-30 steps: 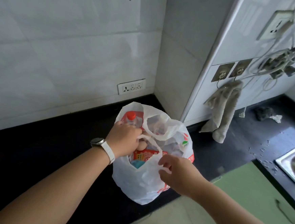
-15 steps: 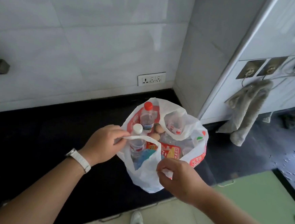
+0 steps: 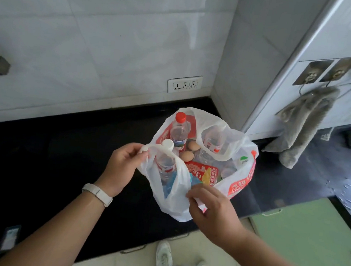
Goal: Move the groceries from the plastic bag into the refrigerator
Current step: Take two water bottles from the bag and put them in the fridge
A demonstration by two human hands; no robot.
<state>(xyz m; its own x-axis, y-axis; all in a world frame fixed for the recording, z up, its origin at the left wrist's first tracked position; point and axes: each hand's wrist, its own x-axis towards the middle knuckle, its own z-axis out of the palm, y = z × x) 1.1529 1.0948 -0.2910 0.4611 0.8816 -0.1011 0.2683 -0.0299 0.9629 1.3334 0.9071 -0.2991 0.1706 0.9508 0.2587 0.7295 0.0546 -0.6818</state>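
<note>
Two hands on plastic bag [image 3: 240,180], black table [image 3: 63,155]: left hand [image 3: 121,166] pinching handle loop, right hand [image 3: 210,211] pinching near rim; bottles, eggs [image 3: 186,155] inside.

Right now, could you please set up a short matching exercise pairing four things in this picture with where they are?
Things:
1. red-capped bottle
2. eggs
3. grey towel
4. wall socket

Places:
A. hanging from a hook on the right
B. on the tiled wall above the counter
C. at the back of the plastic bag
D. in the bag's middle, between bottles

Pairs: 1-C, 2-D, 3-A, 4-B
</note>
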